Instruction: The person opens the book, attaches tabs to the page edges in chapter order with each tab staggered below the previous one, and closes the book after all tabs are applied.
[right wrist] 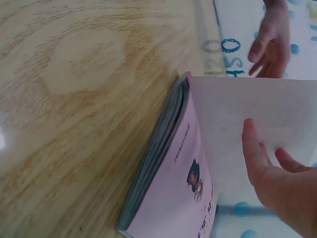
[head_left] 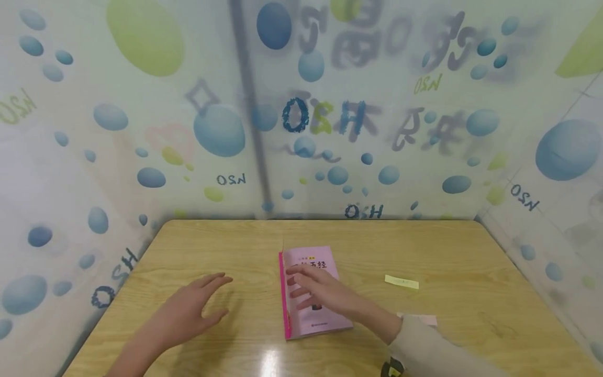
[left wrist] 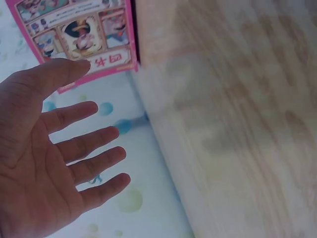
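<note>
A pink book (head_left: 320,314) lies on the table, its cover printed with dark characters. Along its left edge a flap or cover with a bright pink border (head_left: 285,298) stands raised; the left wrist view shows its printed outer side (left wrist: 81,42), and the right wrist view its plain white inner side (right wrist: 223,104). My right hand (head_left: 325,290) hovers over the book, fingers spread toward the white side; whether they touch it I cannot tell. My left hand (head_left: 183,311) is held above the table left of the book, fingers apart and holding nothing.
A yellow paper strip (head_left: 401,281) lies on the wooden table (head_left: 226,241) right of the book. A pale pink strip (head_left: 428,319) and a black-and-yellow object (head_left: 393,368) sit partly behind the right sleeve. Patterned curtains (head_left: 301,173) enclose the table.
</note>
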The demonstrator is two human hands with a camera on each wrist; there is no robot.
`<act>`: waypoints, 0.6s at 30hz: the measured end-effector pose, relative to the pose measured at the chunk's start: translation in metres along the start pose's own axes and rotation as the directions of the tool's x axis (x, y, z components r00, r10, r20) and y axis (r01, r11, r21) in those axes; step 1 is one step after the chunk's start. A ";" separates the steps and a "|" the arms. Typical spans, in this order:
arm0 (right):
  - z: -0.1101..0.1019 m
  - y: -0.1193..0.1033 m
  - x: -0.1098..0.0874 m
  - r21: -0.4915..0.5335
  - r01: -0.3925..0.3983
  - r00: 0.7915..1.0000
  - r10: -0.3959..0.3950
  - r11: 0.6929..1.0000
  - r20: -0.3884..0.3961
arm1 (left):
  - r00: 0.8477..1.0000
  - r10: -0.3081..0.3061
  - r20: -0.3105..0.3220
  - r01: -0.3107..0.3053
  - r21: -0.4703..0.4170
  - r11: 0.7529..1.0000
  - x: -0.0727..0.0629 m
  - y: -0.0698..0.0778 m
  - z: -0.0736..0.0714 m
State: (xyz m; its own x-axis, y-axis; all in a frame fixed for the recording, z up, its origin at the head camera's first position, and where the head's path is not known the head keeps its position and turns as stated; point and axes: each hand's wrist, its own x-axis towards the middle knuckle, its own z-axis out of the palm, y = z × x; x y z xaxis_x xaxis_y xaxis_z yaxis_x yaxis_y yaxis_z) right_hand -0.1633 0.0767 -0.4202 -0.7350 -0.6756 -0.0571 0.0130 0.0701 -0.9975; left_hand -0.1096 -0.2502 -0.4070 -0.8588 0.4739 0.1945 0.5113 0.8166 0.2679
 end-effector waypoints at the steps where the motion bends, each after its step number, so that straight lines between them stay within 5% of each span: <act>1: 0.002 0.002 0.000 -0.020 0.007 1.000 -0.006 1.000 0.013 | 1.000 -0.013 -0.007 0.013 0.004 1.000 -0.001 -0.002 -0.003; 4: 0.008 0.009 0.000 -0.109 0.033 0.998 -0.027 0.994 0.058 | 0.999 -0.028 -0.034 0.028 0.013 1.000 -0.002 -0.008 -0.012; 7: 0.014 0.015 -0.002 -0.298 0.091 0.990 -0.054 0.950 0.129 | 0.997 -0.038 -0.073 0.039 0.021 0.999 -0.001 -0.013 -0.020; 13: 0.020 0.025 -0.007 -0.639 0.256 0.955 -0.086 0.725 0.285 | 0.985 -0.055 -0.165 0.064 0.048 0.997 0.005 -0.012 -0.034; 18: 0.023 0.029 -0.007 -0.747 0.294 0.945 -0.063 0.596 0.322 | 0.973 0.008 -0.229 0.006 0.058 0.998 0.020 0.008 -0.032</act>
State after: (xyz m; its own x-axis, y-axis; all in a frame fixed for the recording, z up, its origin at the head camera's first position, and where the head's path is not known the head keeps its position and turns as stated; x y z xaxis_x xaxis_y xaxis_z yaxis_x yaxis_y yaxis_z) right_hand -0.1428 0.0665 -0.4501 -0.4767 -0.8791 -0.0052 -0.7150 0.3912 -0.5794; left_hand -0.1217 -0.2449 -0.3707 -0.8246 0.3924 0.4076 0.5038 0.8370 0.2135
